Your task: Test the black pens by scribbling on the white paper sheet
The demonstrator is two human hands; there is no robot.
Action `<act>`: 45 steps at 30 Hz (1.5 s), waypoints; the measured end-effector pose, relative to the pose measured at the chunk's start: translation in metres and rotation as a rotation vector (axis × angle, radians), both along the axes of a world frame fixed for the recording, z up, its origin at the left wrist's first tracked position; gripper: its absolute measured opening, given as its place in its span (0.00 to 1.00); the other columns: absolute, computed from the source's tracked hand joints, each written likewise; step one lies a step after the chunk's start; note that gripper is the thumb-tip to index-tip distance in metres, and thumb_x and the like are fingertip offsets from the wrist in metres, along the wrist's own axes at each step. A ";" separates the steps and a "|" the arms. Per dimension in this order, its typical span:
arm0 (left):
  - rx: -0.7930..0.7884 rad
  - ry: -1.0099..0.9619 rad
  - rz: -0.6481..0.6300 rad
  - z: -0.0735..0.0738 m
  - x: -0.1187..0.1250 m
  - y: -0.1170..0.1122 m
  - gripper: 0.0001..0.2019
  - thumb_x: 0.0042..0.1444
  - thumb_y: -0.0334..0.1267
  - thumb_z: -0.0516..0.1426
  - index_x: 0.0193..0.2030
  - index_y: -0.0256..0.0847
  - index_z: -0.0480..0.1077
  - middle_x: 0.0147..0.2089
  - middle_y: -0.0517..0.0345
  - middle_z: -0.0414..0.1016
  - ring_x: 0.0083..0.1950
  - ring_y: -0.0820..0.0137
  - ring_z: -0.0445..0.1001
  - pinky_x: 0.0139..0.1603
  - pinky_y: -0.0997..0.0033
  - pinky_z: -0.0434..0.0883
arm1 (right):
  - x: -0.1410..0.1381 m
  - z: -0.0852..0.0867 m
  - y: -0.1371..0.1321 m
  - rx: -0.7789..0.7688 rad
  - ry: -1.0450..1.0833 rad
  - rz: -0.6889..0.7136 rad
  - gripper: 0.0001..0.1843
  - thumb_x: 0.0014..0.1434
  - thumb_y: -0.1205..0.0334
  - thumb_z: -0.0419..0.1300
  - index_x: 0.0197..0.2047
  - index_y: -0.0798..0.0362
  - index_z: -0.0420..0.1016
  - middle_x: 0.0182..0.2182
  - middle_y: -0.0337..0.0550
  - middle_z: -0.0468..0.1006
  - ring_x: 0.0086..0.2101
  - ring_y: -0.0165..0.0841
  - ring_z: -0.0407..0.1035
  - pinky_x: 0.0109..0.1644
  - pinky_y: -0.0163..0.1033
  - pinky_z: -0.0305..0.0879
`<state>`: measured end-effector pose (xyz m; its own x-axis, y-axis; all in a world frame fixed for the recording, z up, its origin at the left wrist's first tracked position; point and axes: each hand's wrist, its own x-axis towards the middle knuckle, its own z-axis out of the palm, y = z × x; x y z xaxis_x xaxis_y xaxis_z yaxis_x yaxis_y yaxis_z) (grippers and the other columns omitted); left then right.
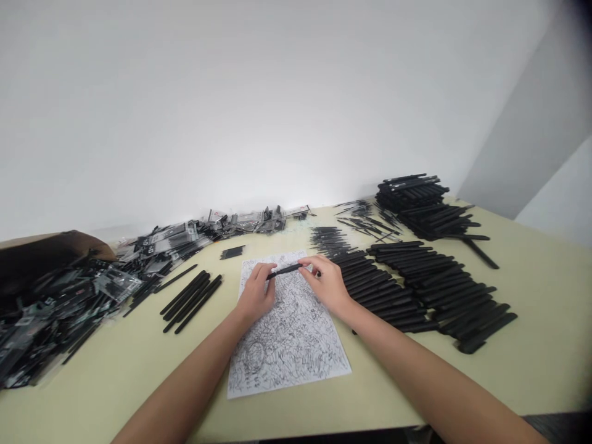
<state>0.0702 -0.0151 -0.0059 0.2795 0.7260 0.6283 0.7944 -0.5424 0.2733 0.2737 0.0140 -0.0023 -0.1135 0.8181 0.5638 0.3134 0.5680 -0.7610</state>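
Observation:
Above the upper part of a scribble-covered white sheet of paper (296,345), a slim black pen (287,269) is held level between both hands. My left hand (258,290) pinches its left end, and the fingers of my right hand (326,282) close on its right end. To the left of the paper, several black pens (190,302) lie side by side. Rows of black pens (430,283) spread out just right of my right hand. Thin black refills (326,239) lie behind them.
Plastic-wrapped packets (171,240) heap along the left and back of the pale yellow table (370,394), by a brown-edged box or bag (87,243). A small refill bundle (232,252) lies behind the paper. A tall pile of black pens (411,194) stands back right, near the wall (287,105).

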 end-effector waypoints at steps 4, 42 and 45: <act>-0.006 0.030 -0.013 -0.003 -0.001 0.001 0.13 0.63 0.29 0.49 0.52 0.41 0.63 0.47 0.49 0.72 0.50 0.65 0.73 0.50 0.61 0.73 | 0.001 0.001 0.000 -0.014 0.016 -0.014 0.11 0.56 0.64 0.59 0.40 0.52 0.80 0.35 0.43 0.80 0.26 0.30 0.67 0.38 0.38 0.68; 0.089 0.092 0.075 -0.010 -0.005 0.006 0.13 0.66 0.32 0.48 0.54 0.40 0.64 0.49 0.48 0.78 0.49 0.64 0.76 0.50 0.60 0.73 | 0.004 0.000 0.003 0.020 -0.013 0.002 0.09 0.54 0.68 0.60 0.39 0.51 0.79 0.35 0.42 0.77 0.26 0.29 0.66 0.37 0.36 0.67; 0.072 0.065 0.094 -0.011 -0.005 0.006 0.13 0.65 0.32 0.48 0.54 0.40 0.65 0.49 0.49 0.78 0.49 0.64 0.77 0.50 0.60 0.73 | 0.003 -0.001 0.003 0.020 -0.031 0.011 0.12 0.54 0.70 0.59 0.40 0.50 0.79 0.36 0.42 0.78 0.26 0.29 0.66 0.38 0.37 0.67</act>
